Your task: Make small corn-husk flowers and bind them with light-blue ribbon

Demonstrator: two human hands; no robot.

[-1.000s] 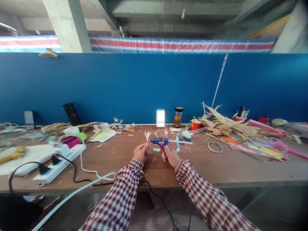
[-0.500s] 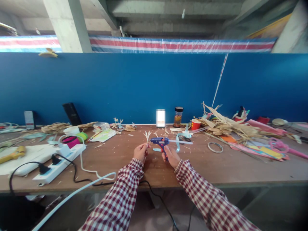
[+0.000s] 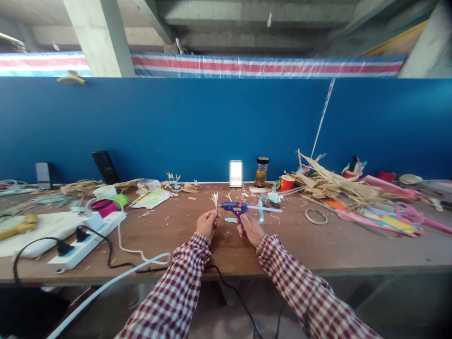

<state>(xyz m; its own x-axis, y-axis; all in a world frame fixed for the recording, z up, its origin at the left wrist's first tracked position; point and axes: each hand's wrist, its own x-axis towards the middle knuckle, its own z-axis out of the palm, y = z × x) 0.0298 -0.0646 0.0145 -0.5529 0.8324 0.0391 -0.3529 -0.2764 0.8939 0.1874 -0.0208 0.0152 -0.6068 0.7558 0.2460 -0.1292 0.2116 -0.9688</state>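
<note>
Glue gun (image 3: 232, 206) lies level just below the frame's centre, gripped in your right hand (image 3: 251, 229), its nozzle (image 3: 220, 206) aimed frame-left at the pale flower (image 3: 214, 199), upright, pinched in your left hand (image 3: 207, 223) directly beneath; whether nozzle and flower touch, you cannot tell.

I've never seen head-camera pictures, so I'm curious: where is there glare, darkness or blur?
In the head view, glints streak the striped plastic sheet; the right-hand corners darken; below the table it is dim; the white patch has pixelated edges; the glue gun shows fairly clearly, its fine print unreadable.
</note>
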